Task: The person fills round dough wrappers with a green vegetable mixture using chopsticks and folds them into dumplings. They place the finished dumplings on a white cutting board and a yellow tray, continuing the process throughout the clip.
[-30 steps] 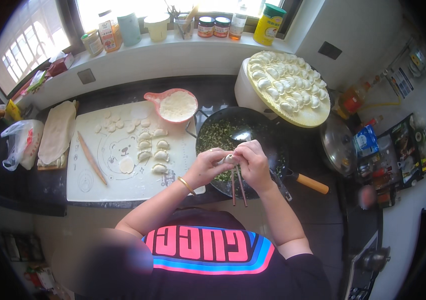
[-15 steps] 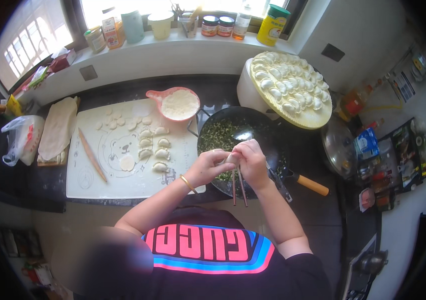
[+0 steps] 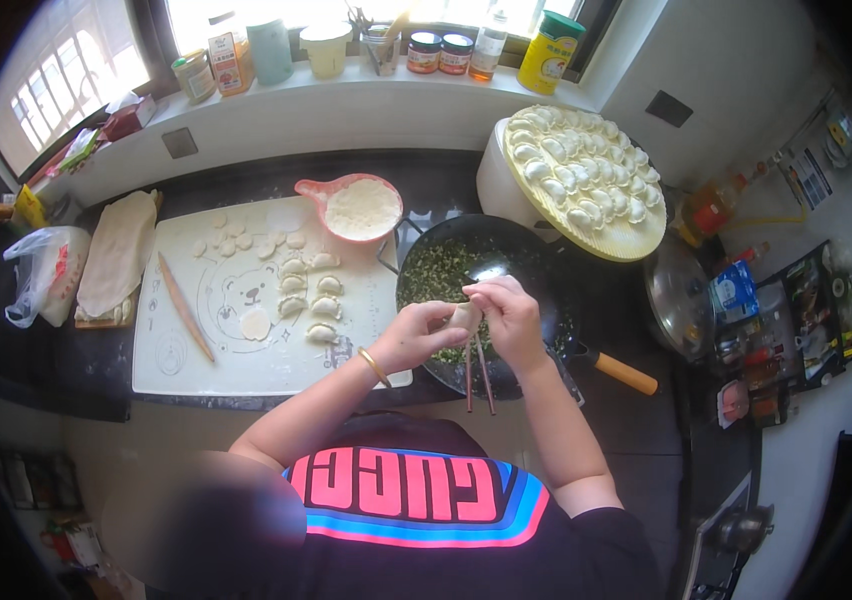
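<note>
Over the wok [image 3: 556,275] I hold a pale dumpling [image 3: 462,318], partly covered by my fingers. My left hand [image 3: 419,336], with a gold bangle at its wrist, is closed round its lower part. Fingers of my right hand [image 3: 506,315] pinch together at its upper edge. Chopped green filling [image 3: 436,262] lies in the wok, with a metal spoon [image 3: 487,271] just beyond my hands. Below them, a pair of chopsticks [image 3: 480,375] rests across the near rim. To the left, several folded dumplings [image 3: 324,308] and flat dough rounds [image 3: 255,323] lie on a white mat [image 3: 161,345].
A rolling pin [image 3: 185,307] lies on the mat. Behind stands a red-handled bowl of flour [image 3: 360,208]. At the far right, a round tray [image 3: 636,240] full of dumplings tilts on a white pot. The wok's wooden handle [image 3: 627,374] sticks out right; a lidded pan [image 3: 681,295] stands beyond it.
My right fingers have shifted slightly up along the dumpling, and more of it shows in my left hand. The head view has moved a little; the things on the counter stay put.
</note>
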Demonstrator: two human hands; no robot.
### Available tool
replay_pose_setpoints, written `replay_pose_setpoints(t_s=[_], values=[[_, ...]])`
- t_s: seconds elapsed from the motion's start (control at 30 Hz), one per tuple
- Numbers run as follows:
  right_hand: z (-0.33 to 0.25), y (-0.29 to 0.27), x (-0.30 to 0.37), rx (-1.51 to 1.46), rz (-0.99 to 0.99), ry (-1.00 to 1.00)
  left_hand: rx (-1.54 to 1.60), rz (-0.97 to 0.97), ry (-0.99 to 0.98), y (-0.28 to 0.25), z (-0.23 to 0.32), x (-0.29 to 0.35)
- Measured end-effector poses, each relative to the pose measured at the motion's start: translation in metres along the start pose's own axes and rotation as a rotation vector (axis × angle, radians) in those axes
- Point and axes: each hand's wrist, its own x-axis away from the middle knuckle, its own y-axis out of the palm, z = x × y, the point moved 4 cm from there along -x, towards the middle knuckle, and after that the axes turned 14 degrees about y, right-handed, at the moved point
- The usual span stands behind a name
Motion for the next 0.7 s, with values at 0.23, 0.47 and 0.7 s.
replay_pose_setpoints(t_s=[0.23,0.47,0.7], values=[[-0.006,-0.002,-0.002,0.148,-0.127,-0.131,0.067,-0.007,-0.019,0.000,0.001,-0.001],[-0.010,-0.011,-0.005,0.118,-0.109,-0.139,0.099,-0.024,-0.013,0.003,0.005,-0.001],[-0.003,-0.012,-0.007,0.013,-0.160,0.025,-0.117,-0.026,0.037,0.003,0.008,-0.001]])
